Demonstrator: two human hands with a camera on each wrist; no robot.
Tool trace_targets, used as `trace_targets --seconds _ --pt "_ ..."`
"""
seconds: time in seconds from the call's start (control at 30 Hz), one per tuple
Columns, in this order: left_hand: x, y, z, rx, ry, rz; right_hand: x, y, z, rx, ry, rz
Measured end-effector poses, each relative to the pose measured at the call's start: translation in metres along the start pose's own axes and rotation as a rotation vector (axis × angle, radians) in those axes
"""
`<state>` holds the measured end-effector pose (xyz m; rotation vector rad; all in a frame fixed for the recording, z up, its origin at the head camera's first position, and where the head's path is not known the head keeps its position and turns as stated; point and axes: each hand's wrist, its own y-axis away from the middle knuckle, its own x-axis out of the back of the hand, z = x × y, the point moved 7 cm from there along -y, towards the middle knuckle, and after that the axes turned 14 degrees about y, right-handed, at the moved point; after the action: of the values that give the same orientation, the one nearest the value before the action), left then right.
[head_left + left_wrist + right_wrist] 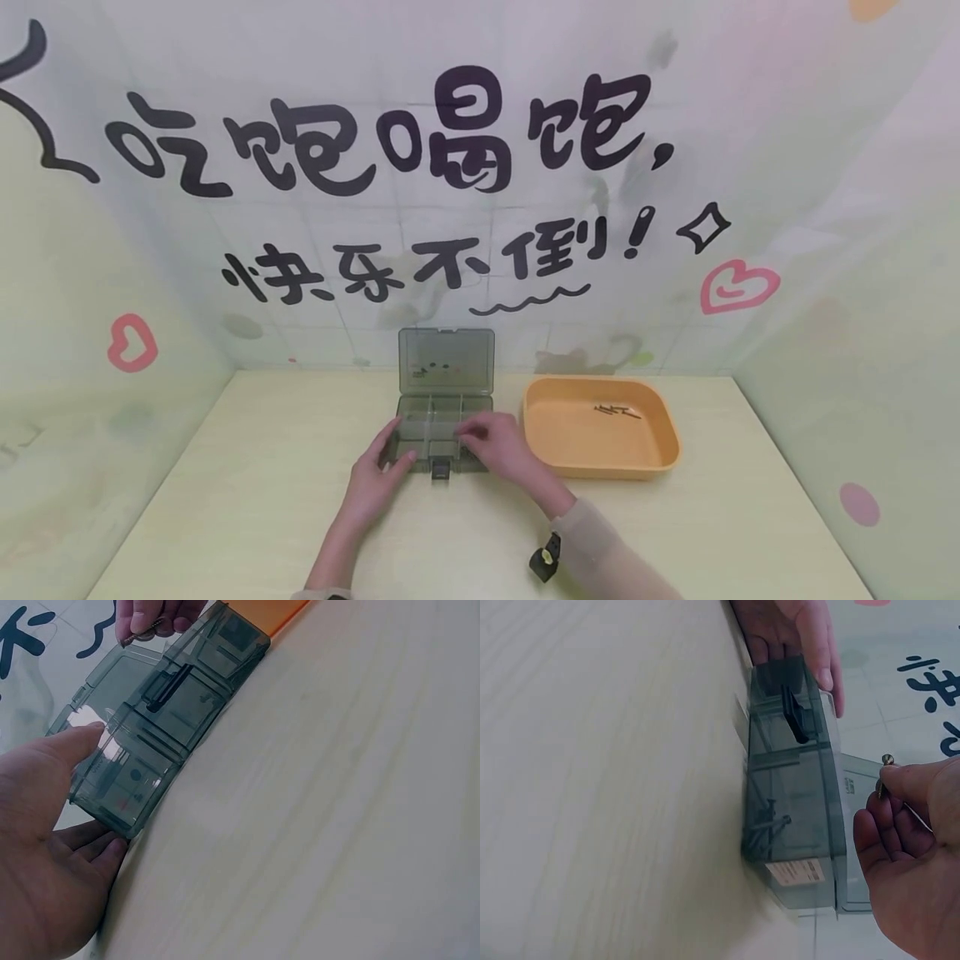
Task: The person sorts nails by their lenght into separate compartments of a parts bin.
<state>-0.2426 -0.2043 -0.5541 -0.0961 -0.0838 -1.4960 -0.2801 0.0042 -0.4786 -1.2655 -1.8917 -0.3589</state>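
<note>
A translucent grey-green compartment box [444, 429] stands on the table with its lid [447, 360] raised at the back. My left hand [375, 483] grips the box's left end, thumb at the front rim and fingers around the side. Above the right-hand compartments, my right hand [501, 446] pinches a screw [886, 780] between thumb and fingertips. In the right wrist view, several screws [767, 826] lie inside a compartment at the box's right end. The black latch [441, 469] hangs at the box front.
To the right of the box is an orange tray [600, 473] with several screws [617, 411] near its back. The pale table [465, 542] meets a printed wall [360, 233] at the back, and further walls rise at both sides.
</note>
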Motion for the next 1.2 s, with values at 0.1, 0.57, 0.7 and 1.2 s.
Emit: trace_targets --seconds 0.1,0.57,0.7,1.2 --pt "0.0 0.0 -0.002 0.011 0.005 -0.001 -0.007 -0.001 -0.002 -0.005 -0.013 -0.01" --pt "0.0 0.003 0.002 -0.02 -0.012 -0.006 -0.023 -0.008 -0.012 -0.032 0.036 0.014" --pt "0.0 0.003 0.004 -0.024 -0.008 -0.009 -0.023 -0.01 -0.013 -0.039 0.027 0.027" --pt "-0.001 0.003 0.002 0.005 -0.033 0.0 -0.017 -0.005 -0.003 -0.034 -0.009 0.035"
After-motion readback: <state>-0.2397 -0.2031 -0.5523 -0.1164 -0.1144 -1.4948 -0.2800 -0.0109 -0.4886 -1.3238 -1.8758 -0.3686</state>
